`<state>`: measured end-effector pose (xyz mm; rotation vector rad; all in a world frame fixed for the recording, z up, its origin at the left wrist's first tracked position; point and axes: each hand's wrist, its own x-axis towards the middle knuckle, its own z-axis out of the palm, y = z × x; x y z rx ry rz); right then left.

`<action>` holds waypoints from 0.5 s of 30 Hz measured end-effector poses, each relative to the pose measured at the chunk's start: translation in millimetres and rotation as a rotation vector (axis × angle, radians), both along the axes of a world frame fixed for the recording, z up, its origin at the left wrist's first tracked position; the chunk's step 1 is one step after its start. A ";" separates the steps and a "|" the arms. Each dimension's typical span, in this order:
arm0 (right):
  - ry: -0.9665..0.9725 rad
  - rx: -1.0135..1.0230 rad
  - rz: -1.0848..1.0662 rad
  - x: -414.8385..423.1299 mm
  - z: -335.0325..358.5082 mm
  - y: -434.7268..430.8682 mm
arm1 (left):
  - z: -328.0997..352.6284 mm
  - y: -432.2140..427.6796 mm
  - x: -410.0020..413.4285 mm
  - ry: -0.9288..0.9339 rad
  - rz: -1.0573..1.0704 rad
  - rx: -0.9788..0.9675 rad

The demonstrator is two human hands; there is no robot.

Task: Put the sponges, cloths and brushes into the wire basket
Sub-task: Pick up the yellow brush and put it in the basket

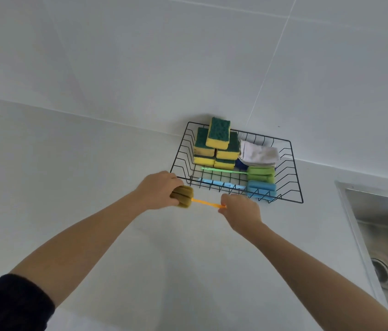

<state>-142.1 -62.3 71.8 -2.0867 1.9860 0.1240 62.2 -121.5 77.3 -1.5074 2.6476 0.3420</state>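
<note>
While the left hand (157,189) closes around the olive-yellow foam head of the sponge brush (183,196), the right hand (240,210) pinches the far end of its thin orange handle, so the brush hangs level between the hands, above the bench (92,163) and just short of the wire basket (298,182). Beyond the hands, the basket already holds stacked yellow-and-green sponges (217,144), a green brush (259,174), a blue brush (261,188) and, beyond the right hand, a folded white cloth (257,152). By my reckoning the task is nearly done: this brush looks like the last item outside. Its foam head is ribbed and looks soft.
</note>
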 end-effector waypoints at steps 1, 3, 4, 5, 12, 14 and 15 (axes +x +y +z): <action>0.003 -0.025 -0.018 -5.9 5.1 -5.7 | 4.8 -4.3 -5.3 0.011 0.003 -0.005; -0.010 -0.059 -0.066 -17.5 13.7 -17.7 | 13.8 -13.2 -16.1 0.032 0.002 -0.030; -0.017 -0.074 -0.093 -23.1 17.3 -23.7 | 17.8 -18.0 -21.4 0.039 -0.002 -0.047; -0.022 -0.086 -0.122 -28.7 20.0 -30.3 | 21.4 -23.0 -27.0 0.043 -0.007 -0.065; -0.047 -0.102 -0.230 -58.9 23.8 -73.1 | 30.4 -60.5 -63.5 0.073 -0.027 -0.125; -0.022 -0.088 -0.222 -65.2 18.2 -85.4 | 24.0 -72.1 -71.8 0.072 -0.033 -0.111; -0.010 -0.077 -0.222 -67.8 14.1 -91.6 | 19.8 -77.9 -75.4 0.066 -0.035 -0.099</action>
